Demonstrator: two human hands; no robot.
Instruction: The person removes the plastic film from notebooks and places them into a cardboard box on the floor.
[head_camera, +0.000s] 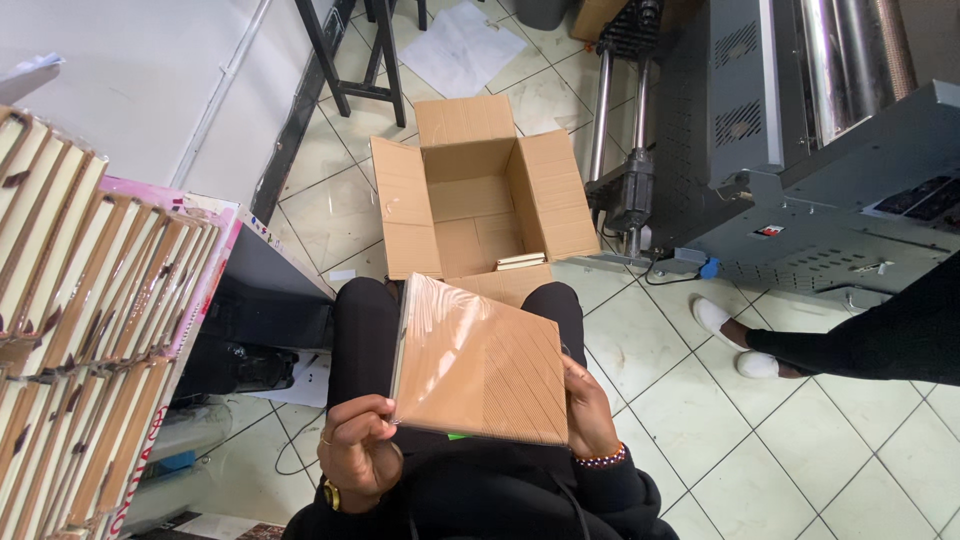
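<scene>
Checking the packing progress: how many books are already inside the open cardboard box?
1 visible: a book lies on the bottom of the cardboard box, near its front edge. Others may hide behind the front flap.

— What is the person wearing?

— Black all over. Black trousers (365, 330) cover both legs, and a black top with long sleeves (600, 490) reaches down to the wrists.

— Anything on the hands?

— The left hand (358, 450) has a thin ring (325, 439) on one finger and a gold-coloured watch (331, 494) at the wrist. The right hand (590, 410) has a beaded bracelet (600, 459), with small dark and pale beads, just at the cuff.

— Any cords or straps?

— A thin dark cord (570, 505) runs over the front of the top, near the right sleeve.
</scene>
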